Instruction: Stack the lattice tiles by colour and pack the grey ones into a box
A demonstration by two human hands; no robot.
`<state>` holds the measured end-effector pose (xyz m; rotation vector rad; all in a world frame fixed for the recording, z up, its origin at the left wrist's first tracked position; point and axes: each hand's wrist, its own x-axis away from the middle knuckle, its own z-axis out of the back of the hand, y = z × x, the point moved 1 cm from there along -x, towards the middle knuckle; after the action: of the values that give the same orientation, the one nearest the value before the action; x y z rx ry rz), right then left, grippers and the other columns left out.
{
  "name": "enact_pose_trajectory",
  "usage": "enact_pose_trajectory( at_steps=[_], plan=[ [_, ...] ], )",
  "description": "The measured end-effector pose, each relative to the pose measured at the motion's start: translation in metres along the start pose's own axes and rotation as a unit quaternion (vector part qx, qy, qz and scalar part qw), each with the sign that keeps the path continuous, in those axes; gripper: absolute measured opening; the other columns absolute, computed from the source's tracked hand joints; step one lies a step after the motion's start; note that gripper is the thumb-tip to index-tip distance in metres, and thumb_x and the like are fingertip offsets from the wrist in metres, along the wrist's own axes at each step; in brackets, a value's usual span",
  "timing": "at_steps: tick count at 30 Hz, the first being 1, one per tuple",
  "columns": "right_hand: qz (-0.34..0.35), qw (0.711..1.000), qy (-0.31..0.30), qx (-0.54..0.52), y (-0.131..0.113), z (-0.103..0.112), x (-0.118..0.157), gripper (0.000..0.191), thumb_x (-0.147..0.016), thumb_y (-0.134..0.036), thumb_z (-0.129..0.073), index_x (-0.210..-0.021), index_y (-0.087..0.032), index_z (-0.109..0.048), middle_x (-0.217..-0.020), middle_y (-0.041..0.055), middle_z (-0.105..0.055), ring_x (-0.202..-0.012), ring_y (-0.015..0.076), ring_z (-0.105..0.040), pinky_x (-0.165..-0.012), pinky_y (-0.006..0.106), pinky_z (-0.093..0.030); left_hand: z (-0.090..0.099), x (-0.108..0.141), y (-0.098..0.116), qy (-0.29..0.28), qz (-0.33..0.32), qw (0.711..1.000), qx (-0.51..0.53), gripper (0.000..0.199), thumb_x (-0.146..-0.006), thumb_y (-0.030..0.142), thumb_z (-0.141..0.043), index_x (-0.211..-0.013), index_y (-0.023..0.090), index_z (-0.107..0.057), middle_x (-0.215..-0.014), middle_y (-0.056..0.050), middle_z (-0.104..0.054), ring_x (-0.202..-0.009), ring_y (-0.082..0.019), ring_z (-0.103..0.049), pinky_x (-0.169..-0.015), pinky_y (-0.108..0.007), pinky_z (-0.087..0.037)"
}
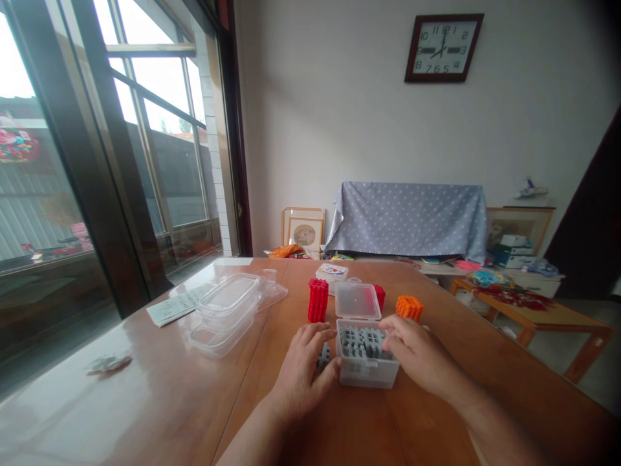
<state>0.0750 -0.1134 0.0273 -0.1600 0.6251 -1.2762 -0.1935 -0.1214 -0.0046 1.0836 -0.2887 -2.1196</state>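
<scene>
A clear plastic box (pixel 369 374) with its hinged lid (pixel 358 301) raised stands on the wooden table, filled with grey plastic pieces (pixel 361 339). My left hand (pixel 308 362) is at the box's left side, fingers curved around a grey piece (pixel 323 355) partly hidden beneath them. Over the box's right rim reaches my right hand (pixel 410 346), fingers bent at the grey pieces; whether it grips one is hidden. Behind the box are a red block stack (pixel 317 301), another red one (pixel 380 296) partly behind the lid, and an orange stack (pixel 409 309).
Stacked clear containers (pixel 226 314) and printed paper sheets (pixel 177 305) lie at the left, with a small plastic packet (pixel 110 364) nearer. A small lidded box (pixel 332 272) stands farther back. Beyond the table's right edge is a low wooden table (pixel 543 316).
</scene>
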Motion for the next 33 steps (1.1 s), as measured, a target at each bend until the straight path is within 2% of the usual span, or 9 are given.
enact_pose_trajectory(
  at_steps=[3, 7, 11, 15, 19, 23, 27, 33],
  plan=[
    [0.007, 0.999, -0.018, 0.047, -0.001, -0.005, 0.001, 0.028, -0.088, -0.025, -0.044, -0.105, -0.026, -0.066, -0.085, 0.0012, -0.070, -0.087, 0.0218, -0.064, -0.083, 0.033, -0.042, 0.000, -0.001, -0.008, 0.036, 0.027, 0.999, 0.009, 0.028, -0.096, 0.030, -0.053, -0.123, 0.026, -0.059, -0.128, -0.009, -0.060, -0.122, -0.026, -0.053, -0.105, -0.044, -0.044],
    [0.012, 0.999, -0.004, 0.053, -0.002, -0.008, 0.001, 0.026, -0.087, -0.025, -0.045, -0.102, -0.025, -0.067, -0.084, 0.0024, -0.069, -0.087, 0.0219, -0.064, -0.084, 0.034, -0.042, 0.000, -0.002, -0.019, 0.085, 0.077, 0.993, 0.016, 0.023, -0.099, 0.026, -0.045, -0.116, 0.025, -0.060, -0.117, -0.008, -0.064, -0.113, -0.024, -0.057, -0.099, -0.042, -0.046],
    [0.006, 0.998, 0.031, -0.054, 0.006, -0.002, -0.004, 0.024, -0.089, -0.028, -0.044, -0.101, -0.024, -0.065, -0.088, 0.0028, -0.073, -0.085, 0.0211, -0.066, -0.076, 0.031, -0.045, -0.001, -0.001, -0.031, 0.095, 0.122, 0.988, 0.024, 0.022, -0.098, 0.026, -0.044, -0.112, 0.024, -0.061, -0.112, -0.007, -0.066, -0.109, -0.024, -0.059, -0.095, -0.040, -0.047],
    [-0.067, 0.974, 0.121, -0.178, 0.042, -0.005, -0.021, 0.029, -0.089, -0.035, -0.045, -0.109, -0.022, -0.062, -0.085, 0.0031, -0.075, -0.083, 0.0204, -0.069, -0.079, 0.031, -0.048, -0.003, -0.001, -0.044, 0.102, 0.174, 0.978, 0.048, 0.023, -0.095, 0.025, -0.045, -0.110, 0.023, -0.063, -0.114, -0.006, -0.067, -0.108, -0.022, -0.061, -0.095, -0.038, -0.049],
    [-0.144, 0.956, 0.180, -0.183, 0.098, -0.028, -0.036, 0.036, -0.087, -0.041, -0.046, -0.111, -0.021, -0.063, -0.081, 0.0041, -0.076, -0.080, 0.0222, -0.070, -0.078, 0.033, -0.049, -0.001, -0.001, -0.051, 0.058, 0.219, 0.973, 0.035, 0.027, -0.091, 0.026, -0.050, -0.114, 0.022, -0.064, -0.119, -0.008, -0.066, -0.111, -0.024, -0.061, -0.096, -0.039, -0.048],
    [-0.166, 0.964, 0.120, -0.169, 0.134, -0.052, -0.039, 0.035, -0.086, -0.045, -0.048, -0.106, -0.022, -0.066, -0.075, 0.0026, -0.076, -0.078, 0.0239, -0.071, -0.077, 0.034, -0.049, 0.005, 0.002, -0.049, -0.032, 0.231, 0.972, -0.004, 0.036, -0.086, 0.030, -0.058, -0.122, 0.025, -0.063, -0.127, -0.007, -0.063, -0.122, -0.026, -0.056, -0.104, -0.041, -0.044],
    [-0.159, 0.966, 0.090, -0.180, 0.140, -0.063, -0.040, 0.036, -0.085, -0.047, -0.050, -0.107, -0.024, -0.067, -0.071, 0.0007, -0.076, -0.076, 0.0235, -0.072, -0.074, 0.033, -0.050, 0.006, 0.004, -0.046, -0.075, 0.231, 0.970, -0.032, 0.040, -0.084, 0.032, -0.062, -0.124, 0.027, -0.062, -0.131, -0.006, -0.062, -0.126, -0.028, -0.053, -0.108, -0.043, -0.041],
    [-0.123, 0.973, 0.054, -0.185, 0.131, -0.069, -0.042, 0.037, -0.087, -0.051, -0.048, -0.102, -0.023, -0.067, -0.072, 0.0016, -0.075, -0.077, 0.0245, -0.073, -0.074, 0.034, -0.050, 0.006, 0.004, -0.040, -0.087, 0.211, 0.972, -0.059, 0.034, -0.081, 0.026, -0.063, -0.114, 0.029, -0.065, -0.121, -0.003, -0.065, -0.118, -0.027, -0.056, -0.103, -0.042, -0.042]
  ],
)
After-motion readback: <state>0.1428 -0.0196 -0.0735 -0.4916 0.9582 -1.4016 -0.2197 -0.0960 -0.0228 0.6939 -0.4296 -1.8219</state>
